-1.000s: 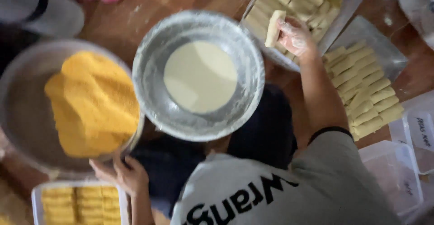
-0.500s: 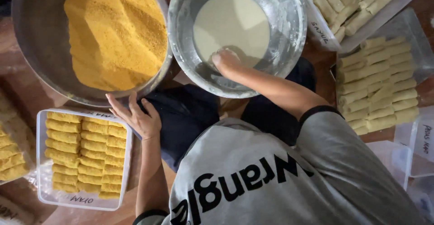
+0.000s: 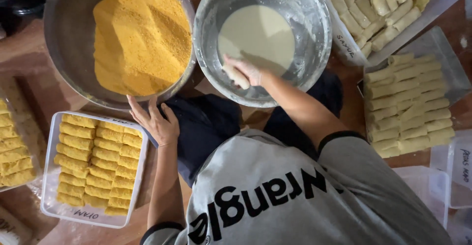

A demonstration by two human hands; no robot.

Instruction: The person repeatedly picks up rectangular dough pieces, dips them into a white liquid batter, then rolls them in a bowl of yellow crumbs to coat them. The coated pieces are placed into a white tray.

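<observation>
A pale roll (image 3: pixel 235 76) is clamped in the right hand (image 3: pixel 247 71) over the batter bowl (image 3: pixel 314 28); left hand (image 3: pixel 155 122) spread open by the crumb bowl (image 3: pixel 69 43).

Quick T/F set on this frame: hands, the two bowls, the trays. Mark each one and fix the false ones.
1. The right hand holds a pale roll inside the batter bowl. True.
2. The left hand is buried in the breadcrumbs. False: it rests open at the outer rim of the breadcrumb bowl, outside the crumbs.
3. The tray of breaded rolls lies on the left-hand side, below the breadcrumb bowl in the picture. True.
4. The batter bowl is empty. False: it holds a pool of pale batter.
5. The tray of uncoated rolls by the right arm holds orange crumbed pieces. False: its rolls are pale and uncoated.
</observation>
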